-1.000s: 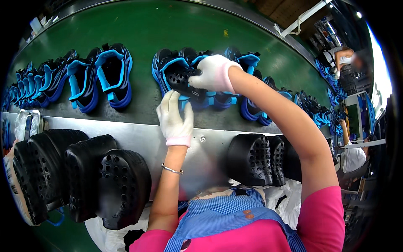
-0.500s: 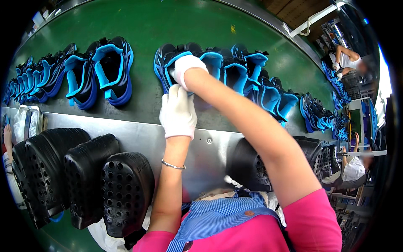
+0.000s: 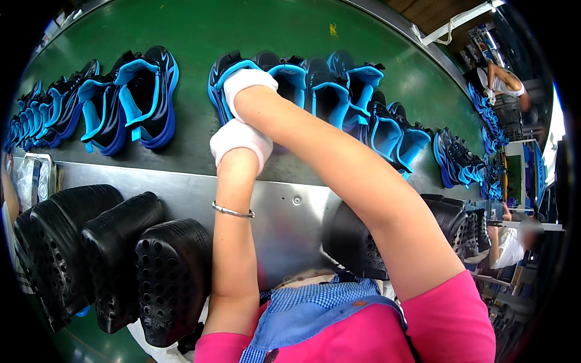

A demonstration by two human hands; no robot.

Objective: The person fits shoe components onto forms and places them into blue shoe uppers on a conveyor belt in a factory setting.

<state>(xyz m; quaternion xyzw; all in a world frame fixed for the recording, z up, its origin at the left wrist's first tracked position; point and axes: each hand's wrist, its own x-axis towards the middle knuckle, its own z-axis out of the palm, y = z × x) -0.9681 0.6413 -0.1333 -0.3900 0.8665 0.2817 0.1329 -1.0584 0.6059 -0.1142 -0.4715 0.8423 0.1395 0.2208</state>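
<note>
A black sneaker with bright blue lining and sole [image 3: 216, 91] stands on the green table in front of me, its toe pointing away. My right hand [image 3: 249, 91], in a white glove, reaches into its opening, with the fingers hidden inside. My left hand [image 3: 241, 144], also gloved, is closed around the heel of the same sneaker, just below the right wrist. Its fingertips are out of sight. Matching sneakers [image 3: 330, 97] stand close by on the right. A pair of the same kind [image 3: 148, 97] stands to the left.
Black shoe lasts with holed soles [image 3: 172, 281] stand at the near left, and more lasts [image 3: 357, 239] at the near right. A metal ledge [image 3: 284, 209] runs along the green table [image 3: 242, 27]. Rows of sneakers [image 3: 48, 112] extend left and right. Other people [image 3: 508, 248] work at the far right.
My right hand has shifted left and sits at the sneaker's opening. My left hand has tucked in closer under the right wrist, hiding its fingers. The whole view has shifted slightly.
</note>
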